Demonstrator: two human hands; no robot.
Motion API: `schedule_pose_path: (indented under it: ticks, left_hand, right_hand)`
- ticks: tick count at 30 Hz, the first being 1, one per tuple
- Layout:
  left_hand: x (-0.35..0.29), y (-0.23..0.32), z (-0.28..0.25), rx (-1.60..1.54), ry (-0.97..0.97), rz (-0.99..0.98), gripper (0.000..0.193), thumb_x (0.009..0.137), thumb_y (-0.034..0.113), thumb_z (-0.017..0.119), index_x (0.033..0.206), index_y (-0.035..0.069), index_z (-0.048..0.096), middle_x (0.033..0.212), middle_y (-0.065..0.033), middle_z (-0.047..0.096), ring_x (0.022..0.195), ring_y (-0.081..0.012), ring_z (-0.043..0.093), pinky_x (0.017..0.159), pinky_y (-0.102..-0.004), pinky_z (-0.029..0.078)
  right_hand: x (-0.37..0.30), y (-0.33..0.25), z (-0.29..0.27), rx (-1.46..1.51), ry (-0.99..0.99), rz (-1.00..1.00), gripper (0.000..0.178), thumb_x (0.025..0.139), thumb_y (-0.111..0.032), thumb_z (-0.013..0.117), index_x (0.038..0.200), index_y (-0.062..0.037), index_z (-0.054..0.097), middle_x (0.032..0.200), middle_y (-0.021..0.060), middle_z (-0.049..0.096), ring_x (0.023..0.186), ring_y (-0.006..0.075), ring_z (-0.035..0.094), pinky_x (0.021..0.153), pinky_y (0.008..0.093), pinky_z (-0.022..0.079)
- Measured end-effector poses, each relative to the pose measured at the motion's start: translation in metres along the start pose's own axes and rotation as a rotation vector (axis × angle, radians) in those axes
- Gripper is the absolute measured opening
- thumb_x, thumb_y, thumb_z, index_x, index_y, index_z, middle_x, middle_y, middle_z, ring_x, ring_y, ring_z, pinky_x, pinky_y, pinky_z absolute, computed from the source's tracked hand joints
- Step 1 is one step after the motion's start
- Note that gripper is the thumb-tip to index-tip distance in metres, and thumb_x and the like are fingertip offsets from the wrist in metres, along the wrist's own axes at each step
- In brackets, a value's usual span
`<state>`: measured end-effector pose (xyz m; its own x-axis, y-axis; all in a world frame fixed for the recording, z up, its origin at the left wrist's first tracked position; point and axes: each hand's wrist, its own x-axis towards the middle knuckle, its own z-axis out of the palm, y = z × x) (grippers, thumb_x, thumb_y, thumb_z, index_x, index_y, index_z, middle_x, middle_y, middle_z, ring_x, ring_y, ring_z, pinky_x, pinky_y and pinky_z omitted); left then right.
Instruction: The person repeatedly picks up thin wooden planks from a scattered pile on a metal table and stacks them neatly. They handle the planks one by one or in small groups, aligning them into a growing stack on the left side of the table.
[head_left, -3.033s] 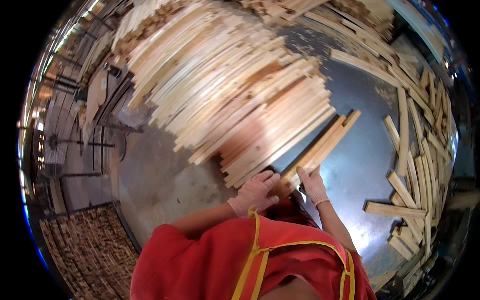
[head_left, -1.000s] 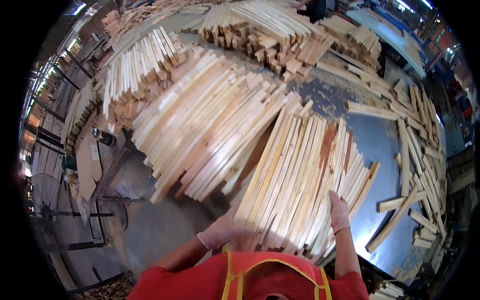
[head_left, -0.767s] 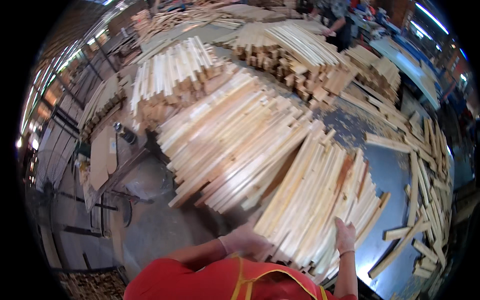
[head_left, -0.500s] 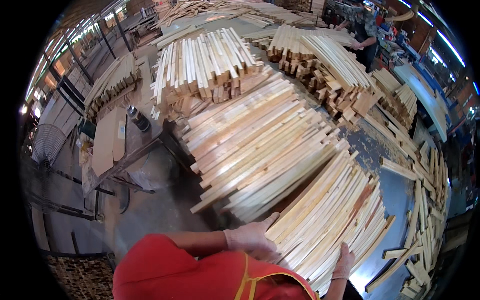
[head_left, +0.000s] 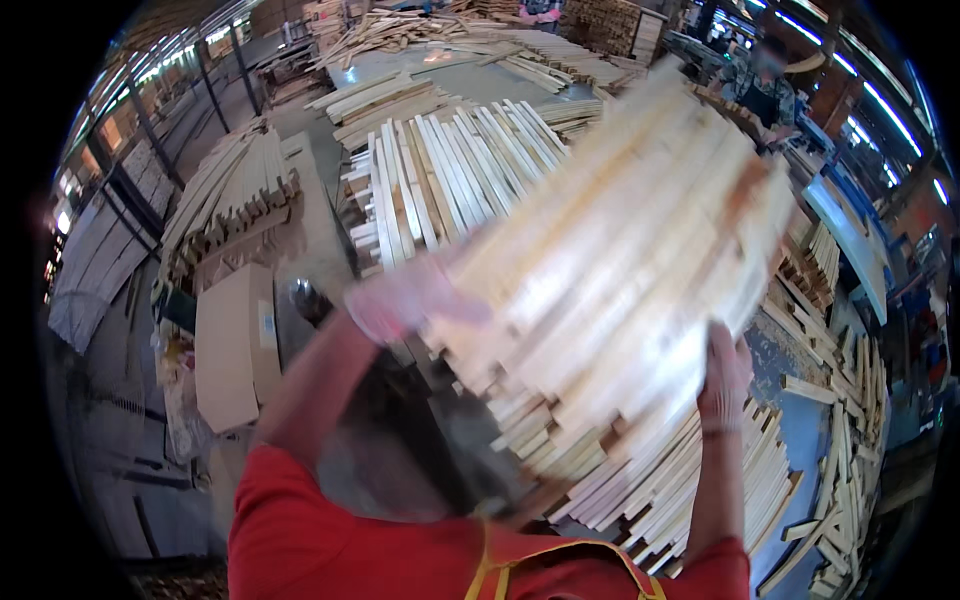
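Between my two hands hangs a blurred bundle of pale wooden strips (head_left: 610,260), laid side by side and slanting up to the right. At its left edge my left hand (head_left: 415,300), in a light glove, grips the strips. My gloved right hand (head_left: 725,380) is pressed around the right edge. Under the bundle lie more wooden strips (head_left: 745,480) on the table, and the ends of a second stack (head_left: 535,435) show beneath its lower left side. Both sets are partly hidden by the bundle.
Beyond stands another strip stack (head_left: 450,180). On the left are a cardboard sheet (head_left: 235,345) and a further stack (head_left: 225,200). Loose offcuts (head_left: 850,460) lie along the right. A person (head_left: 765,85) is at the far right.
Both hands have risen from the near stack, lifting the bundle of strips up and away from me. The left hand has moved left and farther out. My view has shifted too.
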<state>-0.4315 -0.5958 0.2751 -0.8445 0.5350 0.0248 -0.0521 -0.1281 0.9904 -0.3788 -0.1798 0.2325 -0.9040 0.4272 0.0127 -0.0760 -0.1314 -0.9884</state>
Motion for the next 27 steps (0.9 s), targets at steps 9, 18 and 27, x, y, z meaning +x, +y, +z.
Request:
schedule_pose_path:
  ticks: [9, 18, 27]
  left_hand:
    - [0.106, 0.053, -0.268, 1.068, 0.289, -0.425, 0.062, 0.09, 0.034, 0.079, 0.136, -0.004, 0.065, 0.114, -0.0108, 0.074, 0.095, -0.0187, 0.071, 0.088, -0.0354, 0.057]
    - [0.092, 0.01, -0.261, 1.681, 0.449, -0.197, 0.065, 0.096, 0.057, 0.058, 0.101, -0.005, 0.076, 0.096, -0.029, 0.073, 0.093, -0.0427, 0.071, 0.085, -0.0521, 0.05]
    - [0.007, 0.018, -0.102, 1.961, 0.661, 0.096, 0.062, 0.107, 0.033, 0.056, 0.162, 0.006, 0.042, 0.159, -0.0231, 0.051, 0.143, -0.0396, 0.052, 0.118, -0.0469, 0.042]
  right_hand:
    - [0.134, 0.035, 0.252, -1.146, -0.782, -0.169, 0.088, 0.099, -0.075, 0.044, 0.129, 0.003, 0.072, 0.117, 0.024, 0.075, 0.099, 0.035, 0.074, 0.09, 0.0439, 0.058]
    - [0.05, 0.054, 0.208, -0.549, -0.566, 0.003, 0.067, 0.087, -0.053, 0.075, 0.121, 0.004, 0.068, 0.11, 0.0247, 0.072, 0.104, 0.0335, 0.069, 0.091, 0.0424, 0.055]
    - [-0.061, 0.053, -0.065, -0.163, -0.632, 0.0, 0.054, 0.096, -0.041, 0.073, 0.129, 0.0014, 0.064, 0.112, 0.0092, 0.068, 0.107, 0.0198, 0.062, 0.098, 0.0353, 0.049]
